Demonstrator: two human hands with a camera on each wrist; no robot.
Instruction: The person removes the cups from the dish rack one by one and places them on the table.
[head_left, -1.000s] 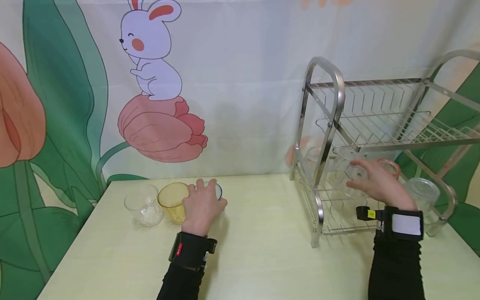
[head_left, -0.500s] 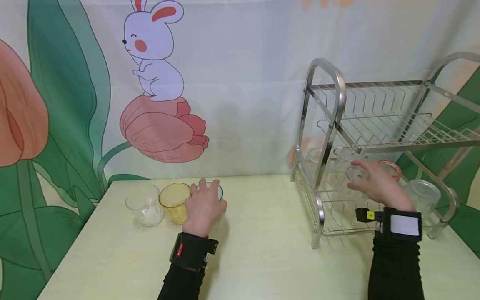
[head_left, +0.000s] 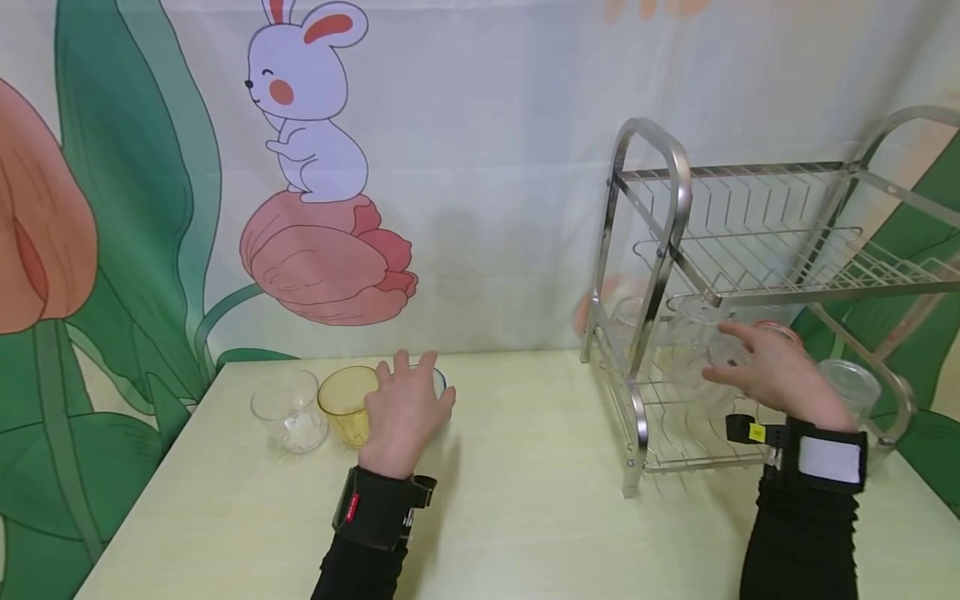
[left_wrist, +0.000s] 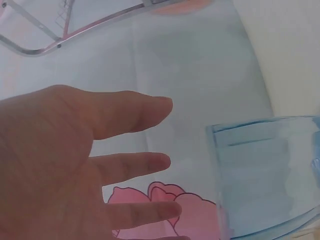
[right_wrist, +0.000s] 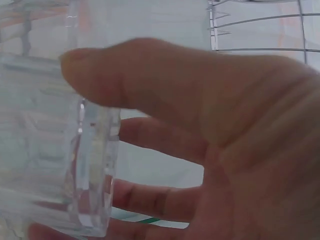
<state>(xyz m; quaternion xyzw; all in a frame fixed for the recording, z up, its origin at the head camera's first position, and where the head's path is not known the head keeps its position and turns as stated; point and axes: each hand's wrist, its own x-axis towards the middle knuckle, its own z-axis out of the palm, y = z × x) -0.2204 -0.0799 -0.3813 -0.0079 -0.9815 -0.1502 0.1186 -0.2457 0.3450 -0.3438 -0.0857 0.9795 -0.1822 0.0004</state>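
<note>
My left hand (head_left: 405, 408) hovers over a blue-rimmed glass (head_left: 439, 383), its fingers spread. In the left wrist view this glass (left_wrist: 270, 175) stands apart from the fingertips, and nothing lies between thumb and fingers. Left of it are a yellow glass (head_left: 347, 400) and a clear glass (head_left: 288, 408). My right hand (head_left: 783, 371) reaches into the lower tier of the metal dish rack (head_left: 637, 417). In the right wrist view its thumb and loosely straight fingers (right_wrist: 160, 200) stand around the thick base of a clear glass (right_wrist: 40, 145), with a gap to the palm.
More glassware stands on the rack's lower tier, including a red-rimmed piece (head_left: 780, 331) and a clear glass (head_left: 851, 383) at the right. The wire upper tier (head_left: 765, 250) hangs over my right hand. A printed curtain (head_left: 510, 208) closes off the table's back.
My right hand has shifted slightly right, its thumb and index finger spread apart. My left hand has lifted a little off the blue-rimmed glass. The glasses on the table have stayed put.
</note>
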